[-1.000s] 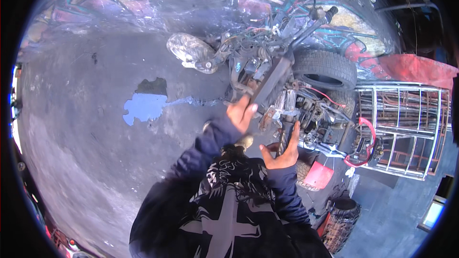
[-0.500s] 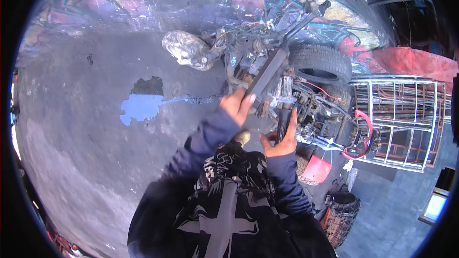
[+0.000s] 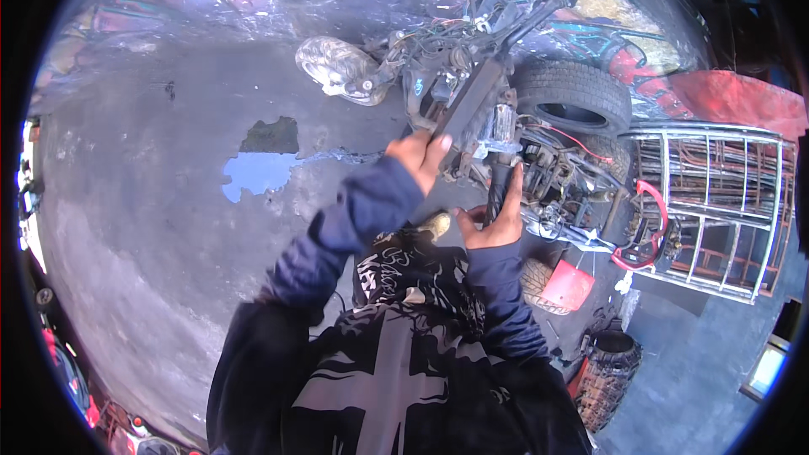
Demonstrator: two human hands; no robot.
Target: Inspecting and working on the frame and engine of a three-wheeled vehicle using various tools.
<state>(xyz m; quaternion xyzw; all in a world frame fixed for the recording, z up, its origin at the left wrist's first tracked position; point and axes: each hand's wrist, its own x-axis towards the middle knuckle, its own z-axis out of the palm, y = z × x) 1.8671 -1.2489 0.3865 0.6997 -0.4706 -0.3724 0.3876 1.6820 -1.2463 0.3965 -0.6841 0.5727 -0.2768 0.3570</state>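
My left hand (image 3: 419,160) is closed round the near end of a long, dark rectangular bar (image 3: 474,99), which slants up and right across a stripped motorbike frame (image 3: 455,63). My right hand (image 3: 495,221) wraps a black cylindrical part (image 3: 499,187), with the index finger stretched along its side and the thumb on the left. Above that part sits a ribbed grey metal piece (image 3: 504,124); whether they are joined I cannot tell. Exposed engine parts and wires (image 3: 552,181) lie just right of my right hand. My palms hide how each grip meets its part.
A black tyre (image 3: 577,97) rests behind the engine parts. At the right stand a white metal rack (image 3: 708,211) and a curved red piece (image 3: 653,236). A red flap (image 3: 567,286) and a knobbly tyre (image 3: 608,375) are nearer. A bluish patch (image 3: 257,175) marks the floor at left.
The view has shifted slightly, so the scene sits a little differently in the picture. Both hands keep their holds, and the bar stays at about the same slant.
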